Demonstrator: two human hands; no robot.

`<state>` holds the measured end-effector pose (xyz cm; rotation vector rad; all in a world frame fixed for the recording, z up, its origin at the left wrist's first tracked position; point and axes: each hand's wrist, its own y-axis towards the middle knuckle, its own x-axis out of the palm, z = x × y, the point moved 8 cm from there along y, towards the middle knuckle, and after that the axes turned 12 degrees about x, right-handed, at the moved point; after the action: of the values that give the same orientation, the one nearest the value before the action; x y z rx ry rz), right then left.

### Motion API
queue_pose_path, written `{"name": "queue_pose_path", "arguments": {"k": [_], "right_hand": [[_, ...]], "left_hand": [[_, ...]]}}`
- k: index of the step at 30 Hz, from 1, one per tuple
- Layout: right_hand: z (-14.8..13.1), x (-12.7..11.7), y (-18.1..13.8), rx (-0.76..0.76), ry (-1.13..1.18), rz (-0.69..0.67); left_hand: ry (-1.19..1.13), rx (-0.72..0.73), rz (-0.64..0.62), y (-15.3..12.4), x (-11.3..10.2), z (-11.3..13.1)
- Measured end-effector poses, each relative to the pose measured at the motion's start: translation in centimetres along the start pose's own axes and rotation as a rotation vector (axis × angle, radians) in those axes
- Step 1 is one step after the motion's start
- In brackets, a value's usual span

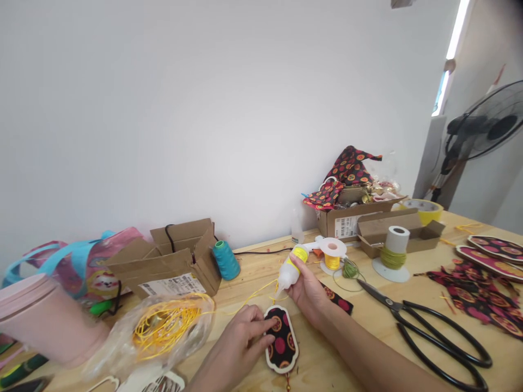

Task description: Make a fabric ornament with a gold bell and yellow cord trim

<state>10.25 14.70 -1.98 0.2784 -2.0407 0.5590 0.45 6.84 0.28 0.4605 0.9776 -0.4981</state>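
My right hand is wrapped around a white squeeze glue bottle with a yellow band, tilted nozzle-down. Its tip points at the top end of a pendant, a frame with a pale scalloped rim around dark patterned fabric, lying on the table. Whether the tip touches it I cannot tell. My left hand is curled, with forefinger and thumb pressing on the pendant's left side. A yellow cord runs from the pendant's top towards a plastic bag. At the bottom edge a red beaded cord hangs from the pendant.
Black-handled scissors lie right of my forearm, near fabric scraps. Thread spools and cardboard boxes stand behind. To the left are a bag of yellow cord, a teal thread cone and a pink container.
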Motion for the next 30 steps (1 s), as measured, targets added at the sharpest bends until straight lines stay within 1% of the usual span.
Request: {"name": "queue_pose_path", "arguments": {"k": [8,11,13,16,18,21,22,24,25,26,27,30], "right_hand": [[0.1,-0.1,0.2,0.013,0.004,0.009],[0.1,-0.2,0.1,0.013,0.005,0.012],[0.1,-0.2,0.1,0.014,0.002,0.013],[0.1,-0.2,0.0,0.022,-0.006,0.018],[0.1,-0.2,-0.1,0.025,-0.009,0.022],[0.1,-0.1,-0.1,0.025,-0.012,0.017],[0.1,-0.1,-0.1,0.024,-0.013,0.013],[0.2,-0.1,0.0,0.025,-0.015,0.007],[0.2,-0.1,0.0,0.027,-0.017,0.005],[0.2,-0.1,0.0,0.027,-0.017,0.006],[0.3,-0.2,0.0,0.026,-0.018,0.01],[0.3,-0.3,0.0,0.02,-0.032,0.022]], "left_hand": [[0.003,-0.002,0.006,-0.1,-0.2,0.1],[-0.015,-0.029,0.047,-0.3,-0.9,0.4],[-0.003,-0.042,0.103,-0.4,-2.0,0.6],[0.053,-0.069,0.219,-1.3,-4.7,0.1],[0.116,-0.108,0.321,-2.8,-7.2,-1.1],[0.228,-0.222,0.523,-6.9,-11.7,-4.1],[0.25,-0.254,0.57,-8.5,-13.0,-5.1],[0.285,-0.327,0.622,-11.5,-15.0,-7.3],[0.302,-0.353,0.614,-12.7,-15.5,-8.3],[0.329,-0.371,0.577,-13.6,-15.8,-9.1],[0.366,-0.378,0.512,-14.0,-15.7,-9.8],[0.452,-0.359,0.298,-13.8,-14.2,-11.0]]}}
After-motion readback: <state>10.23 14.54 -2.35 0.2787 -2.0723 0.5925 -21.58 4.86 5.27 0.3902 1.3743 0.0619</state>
